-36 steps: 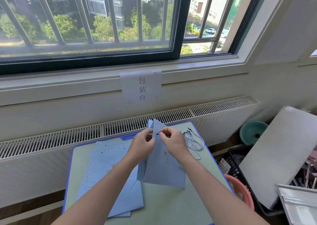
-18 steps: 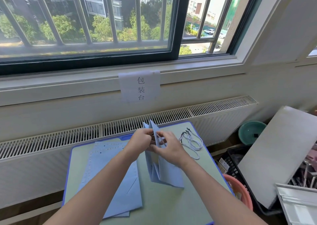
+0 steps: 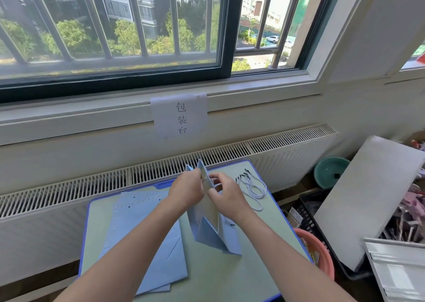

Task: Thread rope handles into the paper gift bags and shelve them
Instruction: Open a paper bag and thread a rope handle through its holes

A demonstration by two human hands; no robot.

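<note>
We see a light blue paper gift bag (image 3: 208,230) standing upright on its folded base near the middle of the pale green table with a blue rim (image 3: 264,244), its top edge raised toward the window. Our left hand (image 3: 187,190) grips the bag's upper edge from the left, fingers curled round the paper, while our right hand (image 3: 226,192) sits just right of that same edge with thumb and forefinger pinching a white twisted rope handle (image 3: 215,183) right where it meets the paper (whether the cord already passes through a hole we cannot tell). So the top of the bag lies between the two sets of fingers, touching both. A black cord tip (image 3: 232,225) shows beside the bag's lower right side, below our right wrist. Left of the bag, a stack of flat light blue paper bags (image 3: 142,239) lies on the table, partly under our left forearm. Right of the bag, toward the table's far corner, rests a loose bundle of white rope handles with black tips (image 3: 251,185), well clear of the fingers.
</note>
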